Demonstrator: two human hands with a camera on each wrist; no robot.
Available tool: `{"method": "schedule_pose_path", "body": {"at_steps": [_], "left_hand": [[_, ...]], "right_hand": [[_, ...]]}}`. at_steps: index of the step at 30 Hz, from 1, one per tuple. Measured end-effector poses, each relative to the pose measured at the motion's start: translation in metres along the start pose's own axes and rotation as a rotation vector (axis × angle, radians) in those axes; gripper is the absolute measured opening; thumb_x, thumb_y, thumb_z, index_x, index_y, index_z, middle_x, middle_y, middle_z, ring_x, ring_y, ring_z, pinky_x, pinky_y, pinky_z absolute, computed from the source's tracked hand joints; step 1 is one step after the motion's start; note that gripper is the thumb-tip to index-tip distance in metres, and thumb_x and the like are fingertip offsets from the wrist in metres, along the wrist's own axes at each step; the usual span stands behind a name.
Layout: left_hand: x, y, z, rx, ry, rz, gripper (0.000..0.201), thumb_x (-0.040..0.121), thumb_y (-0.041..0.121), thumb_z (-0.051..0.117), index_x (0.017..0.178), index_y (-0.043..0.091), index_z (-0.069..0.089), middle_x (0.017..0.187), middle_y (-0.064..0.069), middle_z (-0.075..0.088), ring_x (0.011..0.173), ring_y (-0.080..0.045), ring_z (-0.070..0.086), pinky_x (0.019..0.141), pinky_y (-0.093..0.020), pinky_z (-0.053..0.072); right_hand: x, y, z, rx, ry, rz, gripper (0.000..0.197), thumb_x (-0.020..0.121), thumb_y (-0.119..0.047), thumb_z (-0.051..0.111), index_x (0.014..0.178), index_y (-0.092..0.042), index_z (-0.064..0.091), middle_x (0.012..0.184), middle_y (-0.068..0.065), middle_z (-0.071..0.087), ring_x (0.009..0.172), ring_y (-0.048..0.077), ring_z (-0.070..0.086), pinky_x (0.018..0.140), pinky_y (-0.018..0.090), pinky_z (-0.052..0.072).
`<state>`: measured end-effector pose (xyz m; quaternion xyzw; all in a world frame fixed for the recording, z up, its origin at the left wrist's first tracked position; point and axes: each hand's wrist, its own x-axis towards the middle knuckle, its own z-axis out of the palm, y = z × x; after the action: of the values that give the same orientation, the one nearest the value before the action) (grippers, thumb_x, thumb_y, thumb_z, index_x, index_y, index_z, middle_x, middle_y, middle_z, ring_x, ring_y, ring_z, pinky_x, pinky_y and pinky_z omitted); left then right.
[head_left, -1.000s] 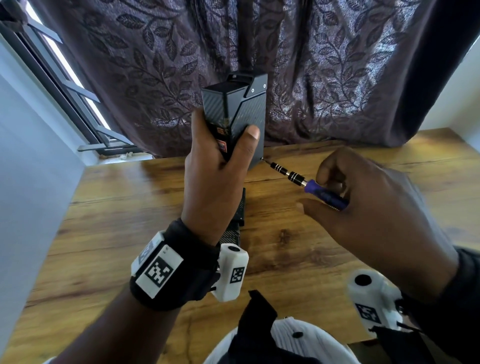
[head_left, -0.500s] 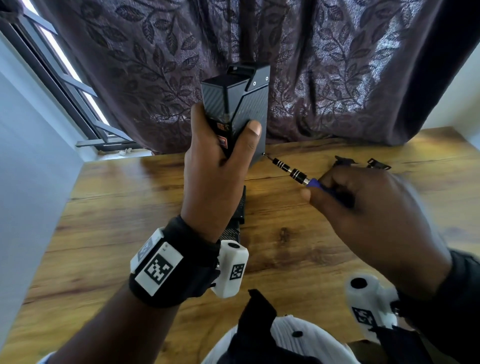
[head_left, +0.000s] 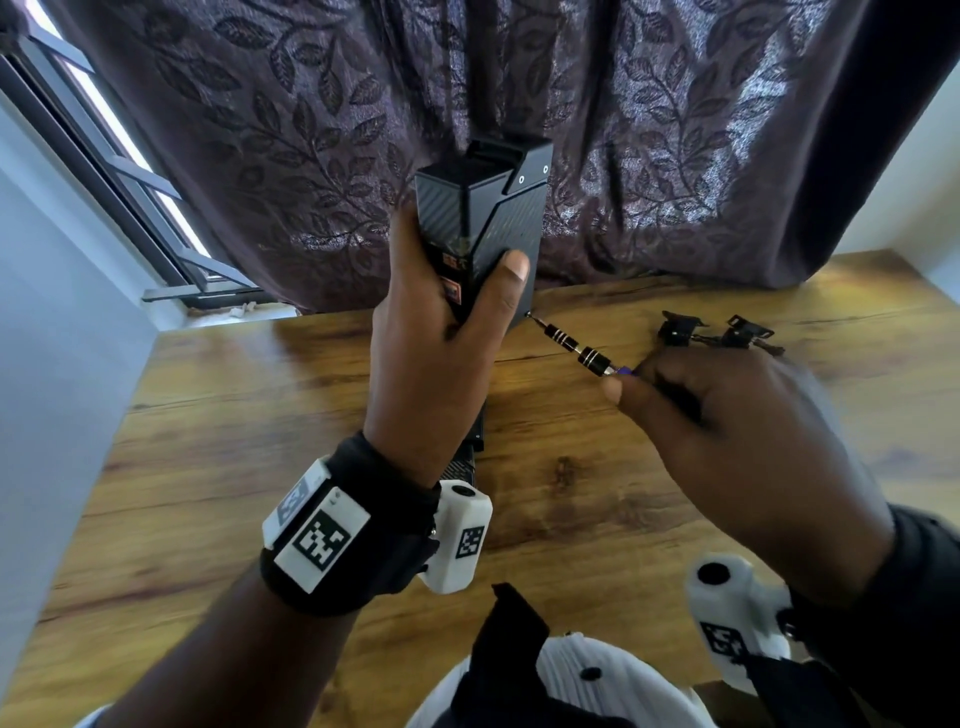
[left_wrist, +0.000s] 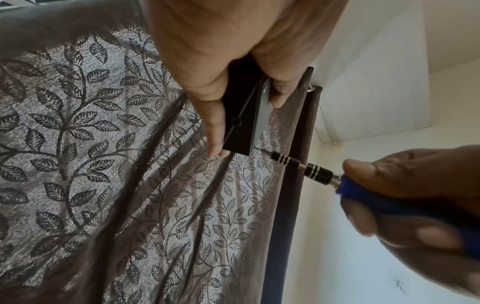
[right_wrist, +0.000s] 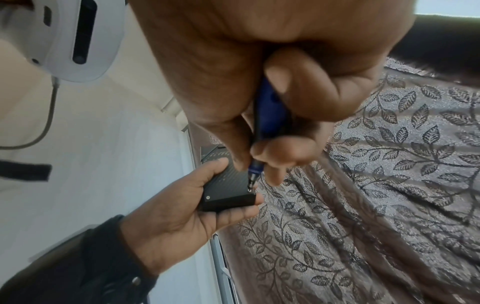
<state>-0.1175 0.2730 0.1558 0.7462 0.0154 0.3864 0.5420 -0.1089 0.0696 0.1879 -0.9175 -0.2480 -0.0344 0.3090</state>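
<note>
Item: black box (head_left: 488, 208), held upright above the table (head_left: 249, 415); left hand (head_left: 436, 358) grip clamped round it, steadying it against tool pressure.
Item: screwdriver (head_left: 576, 349); right hand (head_left: 737, 447) grip closed round its blue handle, tip seated on the box's lower corner screw.

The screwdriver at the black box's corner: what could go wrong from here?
1. The screwdriver meets the black box at a slant, at its lower corner; the tip might slip off.
2. The left hand holds the box in the air, its fingertips beside that corner; a slip could poke them.
</note>
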Motion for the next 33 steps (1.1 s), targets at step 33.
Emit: {"method": "schedule_pose_path", "body": {"at_steps": [33], "left_hand": [[-0.010,-0.003,0.007,0.028,0.010,-0.054,0.029,0.098,0.022,0.067,0.119,0.022,0.047,0.101,0.040,0.063,0.093,0.008,0.065,0.077,-0.018,0.053]], "right_hand": [[-0.001,0.003,0.002,-0.160,-0.026,0.002,0.033,0.075,-0.056,0.069,0.085,-0.032,0.049,0.073,-0.018,0.052,0.061,-0.002,0.049,0.050,0.019,0.028]]}}
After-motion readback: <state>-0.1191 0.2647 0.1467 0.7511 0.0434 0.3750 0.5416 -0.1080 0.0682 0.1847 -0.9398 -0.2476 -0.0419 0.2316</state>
